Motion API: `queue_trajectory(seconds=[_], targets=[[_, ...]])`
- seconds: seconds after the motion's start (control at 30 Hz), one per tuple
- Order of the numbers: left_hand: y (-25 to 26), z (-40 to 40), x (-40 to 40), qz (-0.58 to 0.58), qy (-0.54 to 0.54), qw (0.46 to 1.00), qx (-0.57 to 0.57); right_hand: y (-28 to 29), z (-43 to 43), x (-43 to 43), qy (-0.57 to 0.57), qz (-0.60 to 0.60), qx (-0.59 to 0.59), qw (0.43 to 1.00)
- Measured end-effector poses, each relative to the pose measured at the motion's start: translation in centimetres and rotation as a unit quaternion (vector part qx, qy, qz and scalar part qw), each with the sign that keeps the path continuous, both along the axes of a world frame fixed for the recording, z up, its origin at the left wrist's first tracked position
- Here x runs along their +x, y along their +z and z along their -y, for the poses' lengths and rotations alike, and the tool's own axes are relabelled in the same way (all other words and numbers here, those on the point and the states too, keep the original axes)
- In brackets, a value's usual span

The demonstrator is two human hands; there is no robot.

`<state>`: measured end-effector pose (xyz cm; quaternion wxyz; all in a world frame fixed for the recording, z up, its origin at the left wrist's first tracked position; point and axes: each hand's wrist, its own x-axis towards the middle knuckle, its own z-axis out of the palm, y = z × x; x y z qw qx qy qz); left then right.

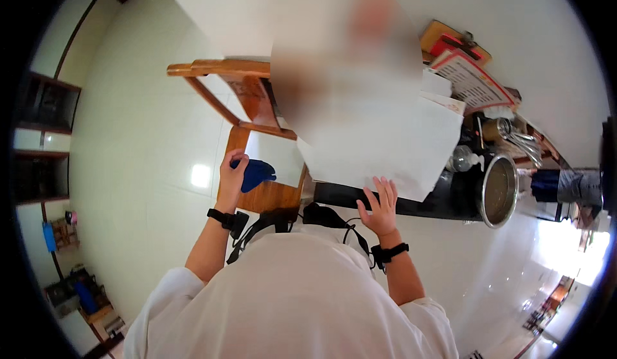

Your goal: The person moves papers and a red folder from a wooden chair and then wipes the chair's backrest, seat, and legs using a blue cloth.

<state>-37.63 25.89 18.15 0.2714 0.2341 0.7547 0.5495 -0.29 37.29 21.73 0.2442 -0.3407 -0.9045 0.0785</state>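
My left hand (234,170) is pinching a dark blue cloth piece (258,175) between thumb and fingers, above the seat of a wooden chair (274,199). My right hand (381,204), its fingers spread, is at the near edge of a large white sheet (381,151) on a black tabletop (352,192); whether the fingertips touch the sheet cannot be told. Nothing is held in that hand. Black straps with small devices sit on both wrists. The upper middle of the view is blurred.
To the right stand a steel basin of cloudy liquid (500,190), a clear pump bottle (463,159) and metal utensils (525,144). Beyond them lie a red-edged printed sheet (475,79) and a clipboard (436,31). The chair's wooden backrest (250,99) rises at the table's left.
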Motion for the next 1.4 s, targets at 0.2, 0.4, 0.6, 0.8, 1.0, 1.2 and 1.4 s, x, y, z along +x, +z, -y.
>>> queue_trajectory(seconds=[0.2, 0.4, 0.6, 0.8, 1.0, 1.2, 1.4], targets=[[-4.1, 5.8, -4.3, -0.091, -0.028, 0.986, -0.136, -0.3, 5.1, -8.8, 0.229, -0.111, -0.214, 0.943], [-14.7, 8.3, -7.5, -0.080, -0.184, 0.951, -0.236, -13.3, 10.7, -15.7, 0.157, 0.016, -0.487, 0.859], [-27.7, 9.6, -11.4, 0.014, -0.165, 0.914, -0.371, -27.9, 9.2, -18.6, -0.071, -0.009, -0.656, 0.751], [-31.7, 5.6, -11.7, 0.035, -0.145, 0.924, -0.351, -41.4, 10.1, -16.0, -0.185, -0.254, -0.599, 0.737], [-34.8, 6.3, -10.3, 0.004, -0.037, 0.931, -0.362, -33.3, 7.1, -19.4, -0.297, -0.236, -0.700, 0.605], [-30.4, 6.1, -12.1, 0.010, -0.156, 0.949, -0.273, -37.1, 11.9, -20.9, -0.294, -0.256, -0.683, 0.618], [-16.9, 7.6, -7.9, -0.172, -0.264, 0.925, -0.213, -30.5, 12.0, -20.1, -0.350, -0.165, -0.680, 0.623]])
